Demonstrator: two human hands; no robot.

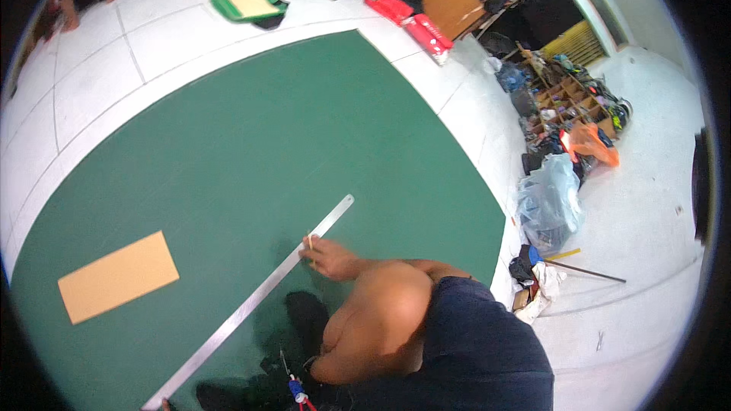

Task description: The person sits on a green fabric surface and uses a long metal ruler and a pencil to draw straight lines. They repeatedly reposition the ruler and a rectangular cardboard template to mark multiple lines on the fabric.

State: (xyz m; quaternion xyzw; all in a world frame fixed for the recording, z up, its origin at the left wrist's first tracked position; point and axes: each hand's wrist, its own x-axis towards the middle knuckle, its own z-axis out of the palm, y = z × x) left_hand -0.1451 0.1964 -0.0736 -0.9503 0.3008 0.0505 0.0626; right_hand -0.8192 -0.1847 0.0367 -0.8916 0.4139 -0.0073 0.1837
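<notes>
Ruler (257, 297) long, silvery; right hand (327, 257) holding slim stick (310, 243); left hand's (165, 405) grip, cannot tell.

From the right hand (326, 259), free room spreads across the green sheet (304, 129) between 10 and 2 o'clock. The metal ruler (247, 303) crosses as a low bar from 1 to 7 o'clock. A bent knee (392, 297) blocks 4 o'clock; a tan board (118, 278) occupies 9.

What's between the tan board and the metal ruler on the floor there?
In the head view, only a bare stretch of the green sheet lies between the board and the ruler.
</notes>
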